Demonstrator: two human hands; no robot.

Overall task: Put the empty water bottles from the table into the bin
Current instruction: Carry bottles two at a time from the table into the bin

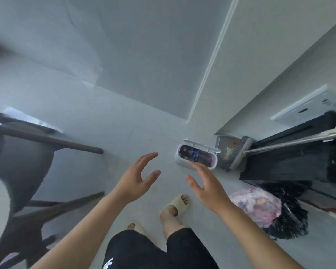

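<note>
Two bare hands reach out over a pale tiled floor (pixel 109 121), both empty, fingers spread and only loosely bent. Ahead of the right hand (pixel 208 188), just past its fingertips, stands a small white bin (pixel 177 155) with its lid (pixel 203 145) flipped up and back. Inside lies a bottle (pixel 197 155), its blue label showing against a dark liner; how many bottles are in there cannot be told. The left hand (pixel 137 180) hangs well short of the bin, palm turned toward the right hand, thumb apart from the fingers. Beyond the bin, farther to the right of the right hand, a dustpan (pixel 224 150) and a grey broom (pixel 241 152) lean by a wall, the broom's long handle running off toward a black cabinet (pixel 291 162). Beside the right forearm, on the floor, sit a pinkish tied bag (pixel 258 204) and a black bag (pixel 293 220), touching one another. To the left of the left hand stands a dark chair (pixel 21 171) with wooden legs, blurred at the frame's edge. Below the hands, the person's feet show in beige slides (pixel 179 203), one stepping forward between the wrists, and black shorts (pixel 144 251) fill the bottom centre.
</note>
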